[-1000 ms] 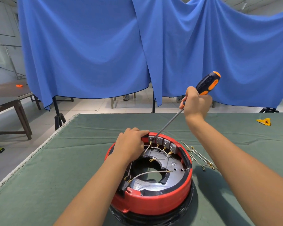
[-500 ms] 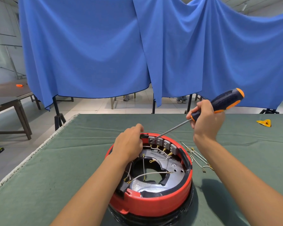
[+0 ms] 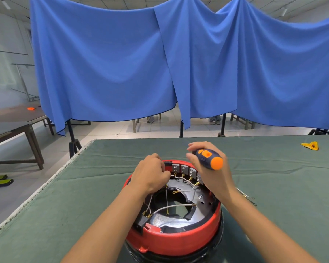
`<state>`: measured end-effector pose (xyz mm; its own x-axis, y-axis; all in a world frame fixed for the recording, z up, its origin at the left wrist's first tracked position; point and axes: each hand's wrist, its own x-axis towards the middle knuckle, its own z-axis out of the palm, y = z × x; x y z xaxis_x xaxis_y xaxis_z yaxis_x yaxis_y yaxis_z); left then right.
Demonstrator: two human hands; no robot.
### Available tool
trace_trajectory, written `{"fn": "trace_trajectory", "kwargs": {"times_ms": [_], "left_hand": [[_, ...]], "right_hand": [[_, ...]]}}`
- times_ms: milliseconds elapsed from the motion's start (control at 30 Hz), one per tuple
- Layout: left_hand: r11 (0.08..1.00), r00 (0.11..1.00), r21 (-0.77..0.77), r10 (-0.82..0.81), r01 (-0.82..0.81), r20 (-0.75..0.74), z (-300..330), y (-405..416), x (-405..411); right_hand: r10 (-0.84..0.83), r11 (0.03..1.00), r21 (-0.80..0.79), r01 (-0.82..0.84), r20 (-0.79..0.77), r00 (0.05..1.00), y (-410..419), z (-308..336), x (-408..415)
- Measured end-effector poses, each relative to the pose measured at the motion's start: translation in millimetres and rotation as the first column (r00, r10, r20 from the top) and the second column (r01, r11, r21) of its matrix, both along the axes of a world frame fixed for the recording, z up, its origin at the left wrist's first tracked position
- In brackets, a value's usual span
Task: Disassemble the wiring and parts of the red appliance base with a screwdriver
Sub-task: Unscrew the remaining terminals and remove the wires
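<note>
— Where is the red appliance base [image 3: 176, 241] kept?

— At the counter's [image 3: 65, 215] near edge — steadied by the left hand [image 3: 150, 176], fingers curled on its far rim.

— And the screwdriver [image 3: 209, 160]?

— Gripped in the right hand [image 3: 210, 175], fingers wrapped round the handle — presumably aimed at the terminals.

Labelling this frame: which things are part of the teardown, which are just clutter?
In the job:
red appliance base
white wires
terminal blocks
screwdriver in right hand
left hand on the rim

Lying about:
loose wires
yellow piece
blue curtain
side table
</note>
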<state>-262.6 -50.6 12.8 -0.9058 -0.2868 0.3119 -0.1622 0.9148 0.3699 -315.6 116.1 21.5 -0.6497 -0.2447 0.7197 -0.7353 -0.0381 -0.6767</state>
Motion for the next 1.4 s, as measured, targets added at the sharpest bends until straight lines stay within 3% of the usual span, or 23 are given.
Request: {"fn": "trace_trajectory", "kwargs": {"times_ms": [167, 333, 600, 800, 933, 1033, 1167, 1267, 1400], "left_hand": [[0.999, 0.998, -0.001, -0.042, 0.042, 0.035, 4, -1, 1], [0.989, 0.989, -0.145, 0.015, 0.006, 0.145, 6, -4, 8], [0.935, 0.949, -0.347, 0.17, -0.069, 0.267, 2, 22, 13], [0.89, 0.942, -0.438, 0.244, -0.123, 0.232, -6, 31, 13], [0.92, 0.946, -0.37, 0.228, -0.132, 0.231, -3, 33, 14], [0.968, 0.961, -0.189, 0.202, -0.166, 0.189, 5, 28, 14], [0.972, 0.989, 0.201, 0.134, -0.118, -0.064, 21, 19, 15], [0.945, 0.943, 0.327, 0.086, 0.026, -0.323, 28, 27, 15], [0.884, 0.882, 0.437, 0.069, 0.162, -0.466, 28, 43, 13]], "right_hand": [[0.026, 0.979, 0.202, -0.036, 0.051, 0.998, 0, -1, -2], [0.027, 0.937, 0.349, -0.027, 0.002, 1.0, -2, -2, -2], [0.005, 0.932, 0.361, -0.013, 0.025, 1.0, -2, -4, -6], [0.01, 0.923, 0.385, -0.009, 0.001, 1.0, -3, -6, -7], [0.001, 0.925, 0.379, 0.004, -0.012, 1.0, -3, -6, -8], [0.008, 0.922, 0.386, -0.006, -0.005, 1.0, -2, -5, -8], [0.029, 0.921, 0.388, -0.033, 0.017, 0.999, -3, -6, -8], [0.065, 0.945, 0.319, -0.074, 0.04, 0.997, -4, -5, -5], [0.087, 0.967, 0.239, -0.085, 0.006, 0.996, -1, -2, 0]]}}
